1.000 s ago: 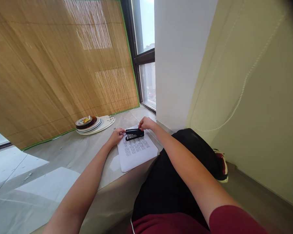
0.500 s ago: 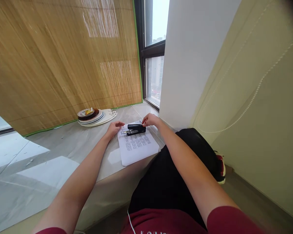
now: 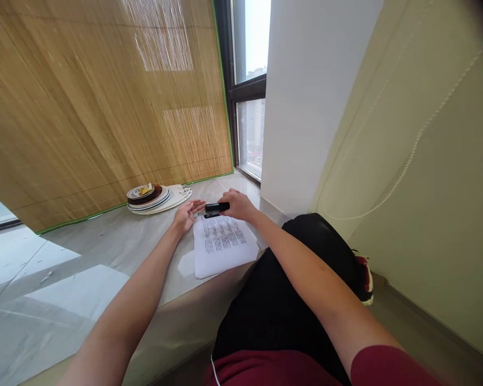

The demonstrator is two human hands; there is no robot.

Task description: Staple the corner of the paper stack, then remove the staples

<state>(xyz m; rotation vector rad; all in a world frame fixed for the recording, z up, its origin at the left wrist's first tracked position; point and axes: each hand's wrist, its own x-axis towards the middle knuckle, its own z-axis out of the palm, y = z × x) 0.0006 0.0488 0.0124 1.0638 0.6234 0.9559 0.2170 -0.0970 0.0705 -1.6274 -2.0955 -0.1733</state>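
Note:
A black stapler (image 3: 217,208) is gripped in my right hand (image 3: 240,204), over the far edge of the printed paper (image 3: 224,261). The stapler points left, with its jaw end toward my left hand. My fingers cover its right end. My left hand (image 3: 185,215) is by the paper's far left corner, palm turned partly up and fingers stretched apart. Nothing shows in it, and I cannot tell whether it touches the sheet. The paper lies flat near the ledge's front edge, text on its far half.
A stack of plates (image 3: 148,197) stands on the marble ledge (image 3: 140,244) at the back left, before a bamboo blind (image 3: 104,107). A window (image 3: 250,128) and a white wall (image 3: 301,107) rise behind. My black-clad leg (image 3: 265,300) is right of the ledge.
My right hand has taken hold of the stapler, which lay on the paper, and turned it upright on the sheet's far part. My left hand has lifted and turned its palm up.

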